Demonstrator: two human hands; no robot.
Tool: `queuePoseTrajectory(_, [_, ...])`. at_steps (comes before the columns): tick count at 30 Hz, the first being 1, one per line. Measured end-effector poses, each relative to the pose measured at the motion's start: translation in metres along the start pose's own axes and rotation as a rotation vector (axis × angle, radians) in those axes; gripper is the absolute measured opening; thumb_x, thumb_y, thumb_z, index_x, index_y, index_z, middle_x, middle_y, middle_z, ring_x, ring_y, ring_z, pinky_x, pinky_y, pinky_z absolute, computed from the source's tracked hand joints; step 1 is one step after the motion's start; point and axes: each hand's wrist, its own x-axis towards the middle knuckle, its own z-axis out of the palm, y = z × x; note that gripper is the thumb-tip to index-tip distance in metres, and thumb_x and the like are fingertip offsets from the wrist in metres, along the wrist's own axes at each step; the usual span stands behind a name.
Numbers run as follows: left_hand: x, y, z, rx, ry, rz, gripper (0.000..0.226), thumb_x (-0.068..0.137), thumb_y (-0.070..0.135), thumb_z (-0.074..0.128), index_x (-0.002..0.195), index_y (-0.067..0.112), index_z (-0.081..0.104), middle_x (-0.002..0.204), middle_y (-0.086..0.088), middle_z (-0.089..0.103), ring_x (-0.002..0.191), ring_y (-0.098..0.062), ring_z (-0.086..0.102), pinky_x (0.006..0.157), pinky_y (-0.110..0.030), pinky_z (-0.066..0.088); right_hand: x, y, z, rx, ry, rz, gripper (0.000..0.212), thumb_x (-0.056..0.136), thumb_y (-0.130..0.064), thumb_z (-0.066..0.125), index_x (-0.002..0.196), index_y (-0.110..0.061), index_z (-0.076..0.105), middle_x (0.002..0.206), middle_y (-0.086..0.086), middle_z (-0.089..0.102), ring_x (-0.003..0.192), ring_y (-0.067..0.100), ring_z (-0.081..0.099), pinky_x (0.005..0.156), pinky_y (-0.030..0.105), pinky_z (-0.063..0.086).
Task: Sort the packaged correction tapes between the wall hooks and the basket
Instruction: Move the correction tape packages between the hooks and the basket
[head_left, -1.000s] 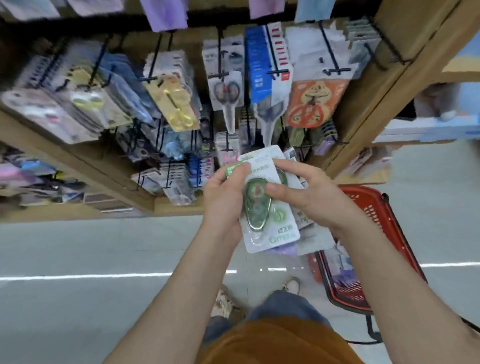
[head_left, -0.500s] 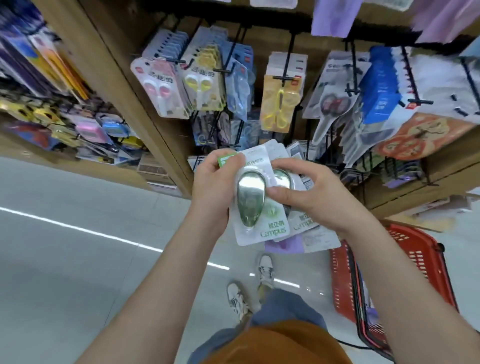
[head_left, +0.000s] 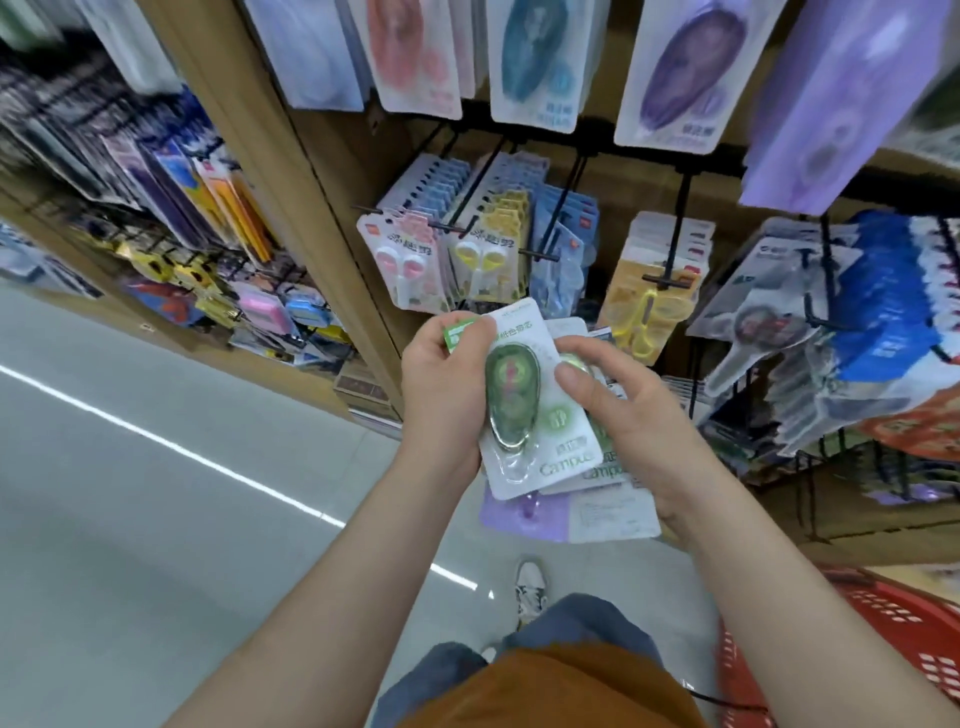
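Note:
I hold a fanned stack of packaged correction tapes in front of the shelf. The top pack is a green correction tape (head_left: 524, 410) in a clear blister on a white card. My left hand (head_left: 441, 395) grips its left edge, thumb over the green top corner. My right hand (head_left: 628, 421) holds the stack from the right and below, thumb beside the blister. A purple pack (head_left: 524, 514) sticks out at the bottom of the stack. More correction tapes (head_left: 535, 57) hang on wall hooks along the top. The red basket (head_left: 883, 639) stands on the floor at lower right.
Scissors packs (head_left: 410, 265) and other stationery hang on black hooks (head_left: 670, 249) right behind my hands. A wooden shelf post (head_left: 291, 171) runs diagonally at left, with more goods beyond it. Grey floor with a white line (head_left: 208, 462) lies at left. My shoes show below.
The view has swung up and left, bringing the upper row of hanging correction tapes into sight. Both hands keep the same hold on the stack; the basket has slid toward the lower right corner.

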Motion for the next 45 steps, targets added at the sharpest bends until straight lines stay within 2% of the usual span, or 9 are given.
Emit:
queuePoseTrajectory(6, [0.019, 0.032, 0.015, -0.065, 0.012, 0.062, 0.01, 0.093, 0.013, 0.061, 0.084, 0.015, 0.058, 0.063, 0.002, 0.063, 0.058, -0.014, 0.061, 0.056, -0.03, 0.051, 0.02, -0.025, 0.004, 0.044, -0.006, -0.041, 0.04, 0.082, -0.049, 0.065, 0.115, -0.028, 0.066, 0.114, 0.009, 0.069, 0.085, 0.018, 0.071, 0.061, 0.026, 0.054])
queuePoseTrajectory(12, [0.041, 0.072, 0.023, -0.082, -0.095, 0.099, 0.013, 0.095, 0.011, 0.058, 0.082, 0.011, 0.059, 0.056, 0.006, 0.059, 0.051, -0.011, 0.057, 0.051, -0.023, 0.046, 0.032, -0.053, 0.008, -0.053, 0.085, -0.159, 0.04, 0.076, -0.05, 0.075, 0.112, -0.033, 0.065, 0.118, -0.007, 0.064, 0.1, 0.013, 0.067, 0.075, 0.026, 0.056])
queuePoseTrajectory(16, [0.048, 0.096, 0.029, -0.165, -0.217, 0.006, 0.011, 0.095, 0.013, 0.058, 0.084, 0.012, 0.06, 0.063, -0.001, 0.063, 0.056, -0.015, 0.061, 0.056, -0.028, 0.051, 0.028, -0.066, 0.01, 0.025, 0.171, -0.212, 0.041, 0.075, -0.035, 0.069, 0.112, -0.02, 0.063, 0.109, -0.01, 0.064, 0.08, 0.002, 0.067, 0.059, 0.017, 0.051])
queuePoseTrajectory(22, [0.05, 0.113, 0.032, -0.067, -0.497, 0.126, 0.008, 0.096, 0.011, 0.059, 0.091, 0.009, 0.065, 0.081, -0.009, 0.072, 0.072, -0.02, 0.067, 0.068, -0.035, 0.056, 0.013, -0.077, -0.003, -0.142, 0.267, -0.318, 0.03, 0.072, -0.035, 0.07, 0.102, -0.036, 0.069, 0.104, -0.027, 0.066, 0.099, -0.004, 0.062, 0.079, 0.01, 0.048])
queuePoseTrajectory(29, [0.021, 0.1, 0.077, 0.093, -0.678, 0.337, 0.013, 0.091, 0.011, 0.067, 0.078, 0.014, 0.067, 0.074, -0.006, 0.071, 0.068, -0.02, 0.066, 0.064, -0.036, 0.054, -0.023, -0.089, -0.034, -0.198, 0.324, -0.305, 0.02, 0.085, -0.019, 0.068, 0.094, -0.035, 0.075, 0.105, -0.01, 0.074, 0.096, 0.011, 0.07, 0.08, 0.025, 0.056])
queuePoseTrajectory(32, [0.002, 0.092, 0.102, 0.116, -0.743, 0.425, 0.013, 0.091, 0.011, 0.068, 0.079, 0.013, 0.067, 0.071, -0.003, 0.069, 0.064, -0.014, 0.064, 0.059, -0.03, 0.052, -0.037, -0.091, -0.046, -0.122, 0.44, -0.303, 0.045, 0.093, -0.001, 0.053, 0.087, -0.039, 0.077, 0.092, -0.01, 0.076, 0.082, 0.008, 0.07, 0.069, 0.021, 0.055])
queuePoseTrajectory(36, [-0.02, 0.087, 0.14, 0.126, -0.787, 0.481, 0.015, 0.091, 0.011, 0.068, 0.077, 0.016, 0.066, 0.071, -0.001, 0.069, 0.066, -0.012, 0.064, 0.06, -0.03, 0.054, -0.057, -0.098, -0.065, -0.114, 0.551, -0.415, 0.018, 0.089, -0.024, 0.058, 0.086, -0.035, 0.072, 0.081, -0.026, 0.073, 0.076, -0.011, 0.066, 0.065, 0.004, 0.047])
queuePoseTrajectory(41, [-0.042, 0.084, 0.184, 0.043, -0.827, 0.475, 0.015, 0.089, 0.015, 0.069, 0.076, 0.02, 0.066, 0.081, -0.01, 0.073, 0.084, -0.038, 0.071, 0.073, -0.056, 0.059, -0.075, -0.1, -0.096, -0.239, 0.537, -0.443, 0.023, 0.077, -0.028, 0.072, 0.099, -0.036, 0.075, 0.104, -0.016, 0.075, 0.099, 0.001, 0.069, 0.08, 0.012, 0.05])
queuePoseTrajectory(45, [-0.055, 0.077, 0.207, 0.039, -0.864, 0.477, 0.016, 0.091, 0.014, 0.068, 0.076, 0.02, 0.067, 0.081, -0.005, 0.073, 0.085, -0.034, 0.072, 0.074, -0.057, 0.058, -0.081, -0.097, -0.115, -0.179, 0.585, -0.446, 0.021, 0.083, -0.028, 0.066, 0.1, -0.036, 0.076, 0.103, -0.01, 0.076, 0.098, 0.008, 0.071, 0.08, 0.02, 0.055])
